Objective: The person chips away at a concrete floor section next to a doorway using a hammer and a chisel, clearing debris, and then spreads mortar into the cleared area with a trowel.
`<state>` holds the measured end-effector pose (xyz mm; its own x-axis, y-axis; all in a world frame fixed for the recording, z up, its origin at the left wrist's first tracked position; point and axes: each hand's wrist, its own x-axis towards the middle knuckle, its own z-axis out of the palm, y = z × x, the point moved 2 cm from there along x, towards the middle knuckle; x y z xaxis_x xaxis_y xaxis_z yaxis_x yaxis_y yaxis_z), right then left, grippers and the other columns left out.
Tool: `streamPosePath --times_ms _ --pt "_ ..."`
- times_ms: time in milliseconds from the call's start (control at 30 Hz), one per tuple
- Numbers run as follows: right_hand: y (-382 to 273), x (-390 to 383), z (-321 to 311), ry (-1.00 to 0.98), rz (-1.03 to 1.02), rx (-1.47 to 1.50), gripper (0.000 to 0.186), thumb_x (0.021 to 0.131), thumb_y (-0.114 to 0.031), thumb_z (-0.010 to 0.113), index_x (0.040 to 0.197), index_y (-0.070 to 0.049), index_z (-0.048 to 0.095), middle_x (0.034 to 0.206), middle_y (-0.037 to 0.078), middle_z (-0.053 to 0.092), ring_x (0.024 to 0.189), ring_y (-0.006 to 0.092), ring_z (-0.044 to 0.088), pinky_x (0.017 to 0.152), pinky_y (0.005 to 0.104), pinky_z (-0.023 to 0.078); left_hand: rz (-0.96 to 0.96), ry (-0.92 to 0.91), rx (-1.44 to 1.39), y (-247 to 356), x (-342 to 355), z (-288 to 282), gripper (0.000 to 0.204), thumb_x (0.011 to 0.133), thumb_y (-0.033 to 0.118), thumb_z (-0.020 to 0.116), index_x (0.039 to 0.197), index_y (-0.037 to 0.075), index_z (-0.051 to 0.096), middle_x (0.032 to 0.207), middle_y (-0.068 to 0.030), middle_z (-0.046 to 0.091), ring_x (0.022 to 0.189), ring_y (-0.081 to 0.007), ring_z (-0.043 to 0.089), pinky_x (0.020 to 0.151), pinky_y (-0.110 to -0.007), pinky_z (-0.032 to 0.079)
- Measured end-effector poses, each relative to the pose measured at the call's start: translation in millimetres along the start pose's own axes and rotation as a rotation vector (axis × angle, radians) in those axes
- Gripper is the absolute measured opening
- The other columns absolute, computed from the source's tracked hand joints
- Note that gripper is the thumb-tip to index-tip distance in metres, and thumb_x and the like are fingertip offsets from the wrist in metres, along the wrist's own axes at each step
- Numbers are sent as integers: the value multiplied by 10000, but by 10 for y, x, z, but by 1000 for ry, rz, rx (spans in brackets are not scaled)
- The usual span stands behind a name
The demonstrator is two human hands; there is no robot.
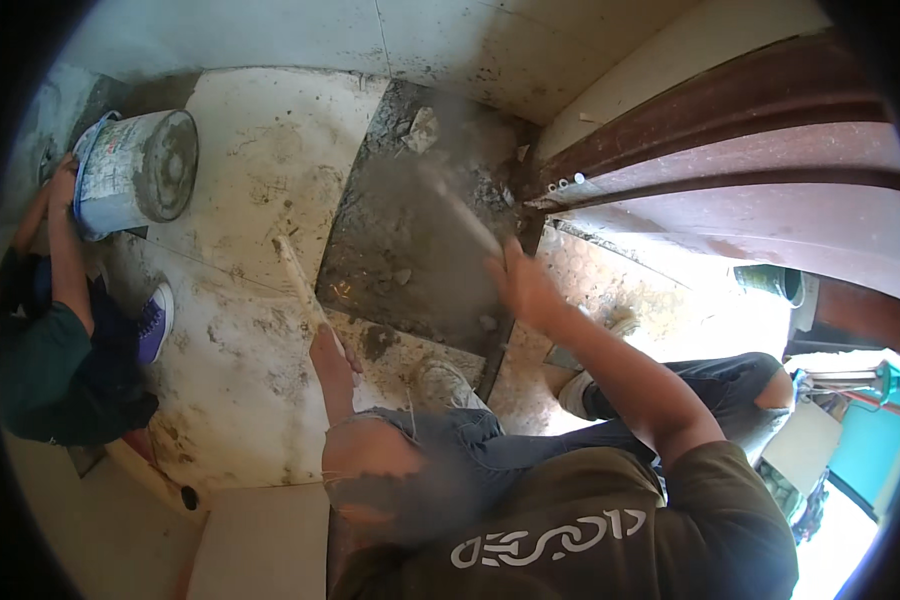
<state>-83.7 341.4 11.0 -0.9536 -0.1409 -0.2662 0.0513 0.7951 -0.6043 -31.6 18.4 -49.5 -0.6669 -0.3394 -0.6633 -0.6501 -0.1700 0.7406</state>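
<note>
My left hand [330,357] is closed around a long, pale, dirty stick-like tool [300,280] that points forward over the floor tiles. My right hand [518,288] grips a second pale handle [470,220], held over a dark patch of broken screed and rubble [380,250] between the tiles. The far end of this handle is too hazy to make out, with dust or a lens smudge over it. My shoes, dusty and pale, are at the near edge of the patch.
At left, a person in a dark green shirt [35,355] and purple shoe holds a tipped white bucket [125,175]. Dark wooden door-frame boards [690,100] line the right, beside a bright opening with a green bucket [770,285]. Pale walls [300,35] border the floor.
</note>
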Motion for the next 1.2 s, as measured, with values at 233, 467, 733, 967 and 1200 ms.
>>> streamPosePath --times_ms 233,467,733,967,1200 --pt "560 -404 239 -308 179 -195 363 948 -339 523 1085 -7 474 813 319 626 800 506 610 696 582 468 20 -84 71 -78 -68 -45 419 994 493 379 824 116 447 522 -19 398 389 -145 387 377 -311 344" --pt "438 -503 476 -358 349 -155 385 961 -394 490 1208 -99 504 1009 193 666 925 398 648 773 492 509 19 -111 69 -20 -47 88 390 1012 421 361 805 98 429 532 -25 427 395 -139 421 375 -292 361" --pt "82 -544 -267 -158 229 66 400 959 -382 486 1026 11 517 946 360 611 921 506 606 809 557 478 -8 -126 -37 -58 -125 106 415 983 503 420 837 116 441 545 -16 388 401 -150 370 382 -318 332" --pt "589 -789 706 -129 529 111 404 961 -314 473 1008 87 480 947 387 592 902 537 587 823 582 446 -51 -94 -8 35 -87 193 437 983 523 399 846 110 440 550 -12 383 413 -143 372 395 -305 333" --pt "480 -555 451 137 533 140 408 969 -384 442 1094 -9 544 1025 272 638 924 489 602 844 545 463 -15 -127 -13 88 -30 242 438 988 516 386 839 107 440 548 -13 386 414 -140 375 397 -301 337"
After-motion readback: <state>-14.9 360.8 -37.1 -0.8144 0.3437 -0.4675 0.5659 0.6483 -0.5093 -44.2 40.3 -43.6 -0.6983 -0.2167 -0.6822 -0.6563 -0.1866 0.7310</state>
